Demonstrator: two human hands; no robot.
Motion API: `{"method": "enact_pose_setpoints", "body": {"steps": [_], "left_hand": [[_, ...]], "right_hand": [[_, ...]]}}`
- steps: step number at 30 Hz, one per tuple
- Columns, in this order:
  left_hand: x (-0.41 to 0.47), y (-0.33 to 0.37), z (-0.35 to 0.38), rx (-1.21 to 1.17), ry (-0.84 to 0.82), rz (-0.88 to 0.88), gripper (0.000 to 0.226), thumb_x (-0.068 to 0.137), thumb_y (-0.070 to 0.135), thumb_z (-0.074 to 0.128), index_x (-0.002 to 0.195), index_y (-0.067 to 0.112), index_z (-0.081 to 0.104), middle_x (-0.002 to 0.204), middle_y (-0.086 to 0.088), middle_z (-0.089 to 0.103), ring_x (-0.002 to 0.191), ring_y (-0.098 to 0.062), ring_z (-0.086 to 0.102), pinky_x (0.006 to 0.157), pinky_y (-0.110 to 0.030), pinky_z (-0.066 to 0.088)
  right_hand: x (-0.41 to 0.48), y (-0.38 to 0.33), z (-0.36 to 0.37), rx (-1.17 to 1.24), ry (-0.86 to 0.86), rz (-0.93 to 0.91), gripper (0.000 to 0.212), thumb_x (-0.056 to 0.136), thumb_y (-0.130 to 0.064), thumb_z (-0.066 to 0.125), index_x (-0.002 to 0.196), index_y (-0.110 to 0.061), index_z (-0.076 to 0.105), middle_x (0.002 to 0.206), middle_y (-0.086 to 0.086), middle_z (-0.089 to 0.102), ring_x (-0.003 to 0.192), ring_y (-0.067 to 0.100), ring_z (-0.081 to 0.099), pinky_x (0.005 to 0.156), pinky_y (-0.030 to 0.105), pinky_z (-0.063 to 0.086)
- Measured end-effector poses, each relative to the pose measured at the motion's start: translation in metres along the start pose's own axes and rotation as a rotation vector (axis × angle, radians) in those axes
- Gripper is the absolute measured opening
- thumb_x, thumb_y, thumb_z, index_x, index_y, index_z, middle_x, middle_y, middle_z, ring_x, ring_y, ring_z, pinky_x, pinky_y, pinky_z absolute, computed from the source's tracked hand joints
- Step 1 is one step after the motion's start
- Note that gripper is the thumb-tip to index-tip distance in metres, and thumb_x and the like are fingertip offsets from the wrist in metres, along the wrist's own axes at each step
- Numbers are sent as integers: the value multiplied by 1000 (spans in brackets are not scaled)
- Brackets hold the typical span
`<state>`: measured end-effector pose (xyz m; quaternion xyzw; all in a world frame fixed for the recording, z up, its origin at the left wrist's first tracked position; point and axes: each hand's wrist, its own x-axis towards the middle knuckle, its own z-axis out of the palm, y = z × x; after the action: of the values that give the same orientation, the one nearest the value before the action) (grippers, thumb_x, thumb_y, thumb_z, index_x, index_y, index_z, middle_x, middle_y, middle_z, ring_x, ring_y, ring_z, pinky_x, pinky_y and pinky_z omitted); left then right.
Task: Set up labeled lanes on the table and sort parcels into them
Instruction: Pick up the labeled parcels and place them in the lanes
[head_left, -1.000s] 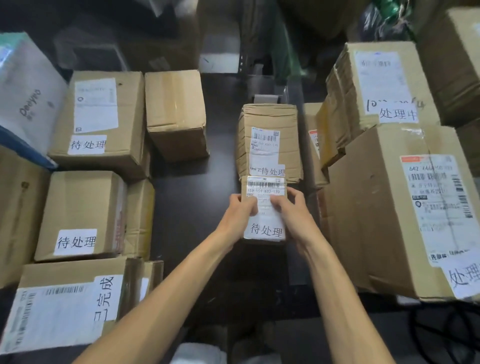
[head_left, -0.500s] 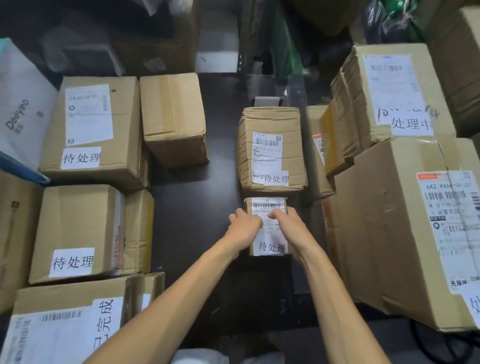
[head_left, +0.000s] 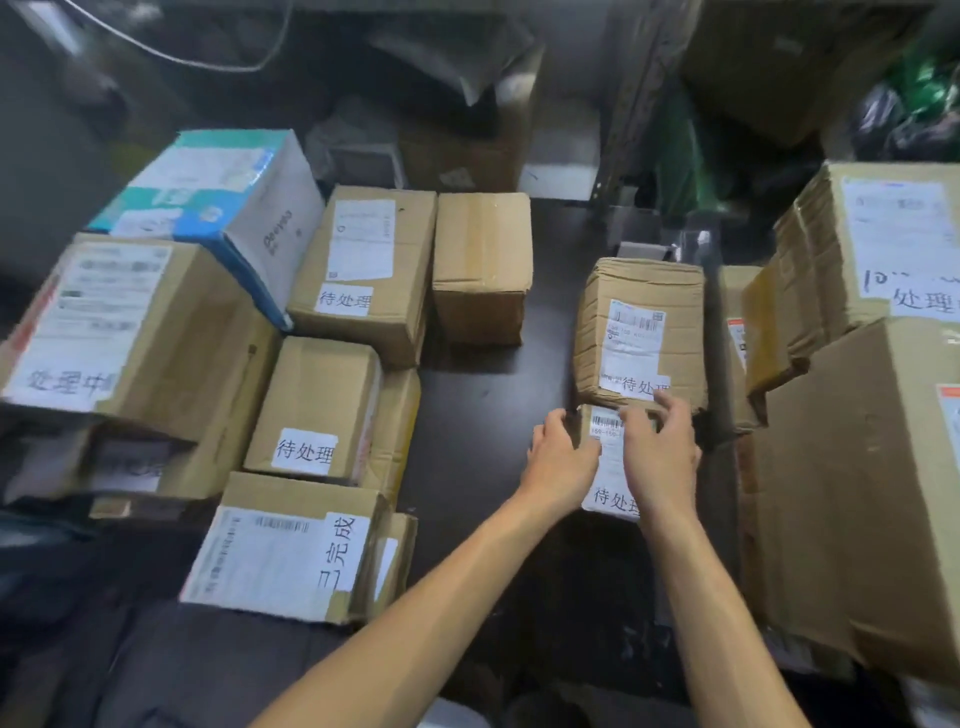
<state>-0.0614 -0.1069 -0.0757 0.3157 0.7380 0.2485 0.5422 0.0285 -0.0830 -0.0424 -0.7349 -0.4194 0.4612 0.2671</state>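
A small cardboard parcel (head_left: 609, 470) with a white shipping label and a 待处理 tag lies on the dark table (head_left: 478, 426), right behind a wrinkled brown box (head_left: 644, 332) with the same tag. My left hand (head_left: 563, 454) grips the small parcel's left side. My right hand (head_left: 660, 452) covers its right side, fingers curled over the far edge and touching the wrinkled box. Much of the small parcel is hidden under both hands.
Left of the dark middle strip stand several tagged boxes: two marked 待处理 (head_left: 358, 275) (head_left: 317, 410), one 已完成 (head_left: 291, 551), one 处理中 (head_left: 119, 332), a blue-white carton (head_left: 223, 202), a plain box (head_left: 483, 265). Large stacked boxes (head_left: 857, 467) wall the right side.
The hands pushed the small parcel forward and down until it rests against the wrinkled box. The view swung left and up, showing more boxes on the left.
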Motion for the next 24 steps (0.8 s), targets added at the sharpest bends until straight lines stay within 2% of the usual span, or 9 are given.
{"method": "enact_pose_setpoints", "body": {"steps": [4, 7, 8, 11, 13, 16, 19, 22, 24], "left_hand": [[-43, 10, -26, -63, 142, 108, 55, 101, 22, 48, 153, 14, 32, 153, -11, 36, 143, -27, 38, 117, -45, 34], [-83, 14, -55, -126, 303, 243, 33, 97, 18, 50, 130, 16, 51, 130, -9, 57, 122, -27, 57, 102, -45, 48], [-97, 15, -67, -152, 365, 293, 24, 95, 20, 49, 118, 20, 55, 119, -7, 63, 112, -26, 62, 94, -46, 53], [-136, 18, -110, -202, 532, 454, 16, 94, 15, 50, 95, 28, 60, 82, 5, 68, 71, -12, 67, 59, -36, 58], [-160, 20, -144, -202, 637, 569, 23, 93, 6, 50, 89, 24, 64, 66, 15, 63, 56, 0, 59, 53, -18, 47], [-184, 20, -200, -233, 821, 728, 25, 86, 8, 49, 79, 28, 63, 66, 19, 61, 63, -1, 56, 62, -17, 43], [-185, -1, -267, -243, 1060, 713, 16, 86, 18, 50, 84, 26, 64, 86, 7, 66, 80, -10, 61, 69, -20, 46], [-159, -34, -334, -227, 1135, 465, 18, 81, 38, 54, 96, 33, 63, 104, 8, 55, 103, -20, 58, 87, -31, 47], [-136, -48, -361, -205, 990, 228, 45, 75, 53, 54, 114, 32, 63, 119, 8, 49, 116, -19, 54, 97, -33, 44]], "right_hand": [[-37, -39, 14, 84, -146, -155, 43, 98, -18, 55, 140, -17, 52, 136, 8, 59, 122, 21, 55, 104, 35, 44], [-66, -63, 30, 146, -291, -223, 37, 99, -12, 55, 137, -13, 54, 111, -4, 61, 92, 0, 58, 73, 7, 45], [-77, -70, 37, 165, -338, -235, 36, 100, -13, 55, 135, -14, 55, 105, -9, 61, 86, -5, 56, 64, 3, 43], [-109, -94, 57, 230, -481, -247, 30, 100, -15, 55, 130, -16, 56, 106, -4, 66, 89, 4, 64, 73, 19, 53], [-130, -110, 73, 256, -556, -269, 24, 98, -21, 57, 121, -20, 58, 109, 0, 68, 100, 14, 67, 94, 36, 56], [-152, -128, 101, 285, -627, -282, 37, 82, -41, 60, 116, -26, 60, 120, 8, 69, 109, 22, 65, 102, 43, 52], [-159, -136, 135, 263, -677, -265, 34, 100, -32, 55, 133, -21, 54, 128, 5, 63, 111, 19, 61, 99, 40, 50], [-161, -142, 173, 240, -709, -243, 35, 103, -34, 54, 136, -25, 47, 131, 2, 61, 118, 18, 60, 105, 43, 49], [-165, -143, 199, 233, -712, -227, 37, 101, -35, 56, 136, -26, 45, 131, 1, 61, 120, 18, 59, 106, 42, 48]]}}
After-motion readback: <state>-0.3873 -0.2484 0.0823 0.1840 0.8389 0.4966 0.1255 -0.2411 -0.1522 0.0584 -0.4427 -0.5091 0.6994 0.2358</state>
